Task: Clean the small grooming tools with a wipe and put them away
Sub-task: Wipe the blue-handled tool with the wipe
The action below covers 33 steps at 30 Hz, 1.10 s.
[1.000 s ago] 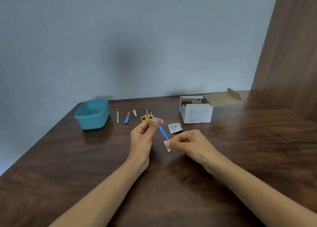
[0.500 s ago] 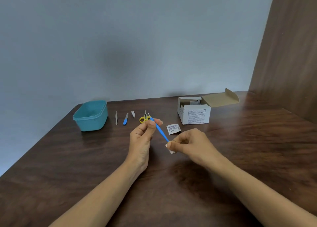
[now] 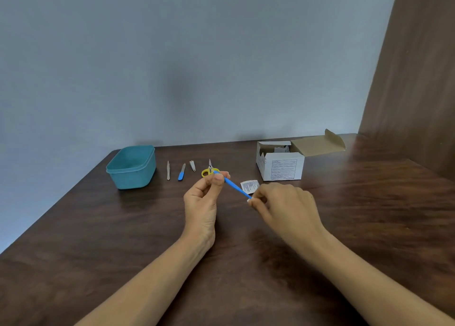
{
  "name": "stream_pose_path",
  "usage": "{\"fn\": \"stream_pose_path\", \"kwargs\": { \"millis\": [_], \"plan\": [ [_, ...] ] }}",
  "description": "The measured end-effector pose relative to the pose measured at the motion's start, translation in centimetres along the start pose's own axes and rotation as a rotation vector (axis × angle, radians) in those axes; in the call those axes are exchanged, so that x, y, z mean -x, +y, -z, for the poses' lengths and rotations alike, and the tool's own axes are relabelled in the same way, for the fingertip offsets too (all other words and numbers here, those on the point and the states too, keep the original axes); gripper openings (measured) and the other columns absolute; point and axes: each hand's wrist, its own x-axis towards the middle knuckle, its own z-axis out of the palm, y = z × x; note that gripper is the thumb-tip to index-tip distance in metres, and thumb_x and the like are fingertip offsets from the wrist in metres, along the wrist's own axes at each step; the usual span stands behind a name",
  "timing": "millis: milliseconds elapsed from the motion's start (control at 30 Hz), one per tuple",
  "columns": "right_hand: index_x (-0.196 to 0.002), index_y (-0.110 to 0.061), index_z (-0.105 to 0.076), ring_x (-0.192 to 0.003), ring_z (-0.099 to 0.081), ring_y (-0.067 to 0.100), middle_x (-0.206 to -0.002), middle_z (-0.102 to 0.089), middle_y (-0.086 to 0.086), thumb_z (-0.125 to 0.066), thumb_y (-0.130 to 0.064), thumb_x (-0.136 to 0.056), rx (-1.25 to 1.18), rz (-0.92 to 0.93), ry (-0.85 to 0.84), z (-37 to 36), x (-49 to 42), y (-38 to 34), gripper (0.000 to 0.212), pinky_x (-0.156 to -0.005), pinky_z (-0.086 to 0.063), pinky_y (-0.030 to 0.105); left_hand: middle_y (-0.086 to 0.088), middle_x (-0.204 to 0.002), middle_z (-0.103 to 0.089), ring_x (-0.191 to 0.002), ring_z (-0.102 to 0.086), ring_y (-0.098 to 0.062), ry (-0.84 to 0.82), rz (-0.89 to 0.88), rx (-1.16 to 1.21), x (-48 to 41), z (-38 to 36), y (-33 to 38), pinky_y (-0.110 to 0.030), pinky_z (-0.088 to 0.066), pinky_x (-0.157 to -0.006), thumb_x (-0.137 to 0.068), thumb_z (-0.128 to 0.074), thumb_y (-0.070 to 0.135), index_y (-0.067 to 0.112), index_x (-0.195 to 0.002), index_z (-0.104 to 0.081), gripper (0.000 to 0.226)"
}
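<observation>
Pinching the far end of a slim blue plastic grooming stick (image 3: 232, 184) in my left hand (image 3: 203, 204), I hold it above the dark wooden table (image 3: 369, 215). My right hand (image 3: 285, 209) pinches a small white wipe (image 3: 250, 200) around its near tip.

A plain grey-blue wall (image 3: 197, 55) rises behind the dark wood-grain counter (image 3: 369, 215); a brown wooden panel (image 3: 418, 79) stands at right.

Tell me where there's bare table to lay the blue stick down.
Free: the wide stretch of table right of the right hand, in front of the box, and the near-left part below the tub. Crowded: the row from tweezers to scissors, and by the torn wrapper.
</observation>
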Motion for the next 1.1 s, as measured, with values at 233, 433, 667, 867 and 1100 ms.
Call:
{"fn": "stream_pose_path", "kwargs": {
  "millis": [233,433,667,867,1100],
  "plan": [
    [-0.072,-0.018,-0.074,-0.051,-0.051,0.007,-0.065,-0.068,-0.007,-0.073,-0.033,-0.080,-0.969,-0.241,-0.332,-0.8,-0.3,0.9,0.017,-0.051,-0.041,0.022,0.015,-0.086,-0.072,-0.085,-0.054,0.001,-0.119,0.089,-0.021,0.1,0.0,0.1,-0.022,-0.033,-0.070,-0.078,-0.060,0.035,0.014,-0.087,-0.069,0.024],
    [-0.066,-0.016,-0.069,-0.039,-0.040,-0.001,-0.068,-0.063,-0.003,-0.067,-0.028,-0.072,-1.665,-0.484,-0.902,0.1,-0.5,1.5,0.014,-0.045,-0.031,0.010,0.008,-0.084,-0.073,-0.074,-0.054,-0.003,-0.155,0.189,0.186,0.1,-0.4,0.5,-0.024,-0.035,-0.069,-0.081,-0.056,0.028,0.017,-0.086,-0.066,0.015],
    [-0.089,-0.028,-0.070,-0.079,-0.062,0.007,-0.085,-0.070,-0.010,-0.060,-0.046,-0.087,-0.262,-0.048,-0.084,-0.2,-0.2,0.7,0.020,-0.064,-0.040,0.027,0.011,-0.086,-0.073,-0.082,-0.059,0.008,-0.056,0.011,-0.015,0.4,-0.2,0.2,-0.016,-0.037,-0.073,-0.088,-0.061,0.020,0.011,-0.084,-0.071,0.014],
    [-0.090,-0.031,-0.067,-0.083,-0.062,0.011,-0.085,-0.068,-0.011,-0.058,-0.047,-0.088,-0.202,-0.020,-0.025,-0.6,-0.1,0.9,0.019,-0.066,-0.043,0.027,0.015,-0.087,-0.072,-0.081,-0.060,0.013,-0.108,0.052,-0.060,0.6,-0.2,0.2,-0.017,-0.037,-0.078,-0.093,-0.055,0.021,0.013,-0.088,-0.071,0.018],
    [-0.074,-0.013,-0.075,-0.062,-0.060,0.002,-0.069,-0.072,0.001,-0.074,-0.025,-0.081,-0.916,-0.095,-0.229,-1.8,-0.6,1.3,0.014,-0.065,-0.048,0.018,0.012,-0.094,-0.072,-0.090,-0.055,0.001,-0.243,0.097,-0.125,0.8,-0.1,0.4,-0.026,-0.035,-0.077,-0.079,-0.057,0.038,0.021,-0.081,-0.071,0.022]
  ]
}}
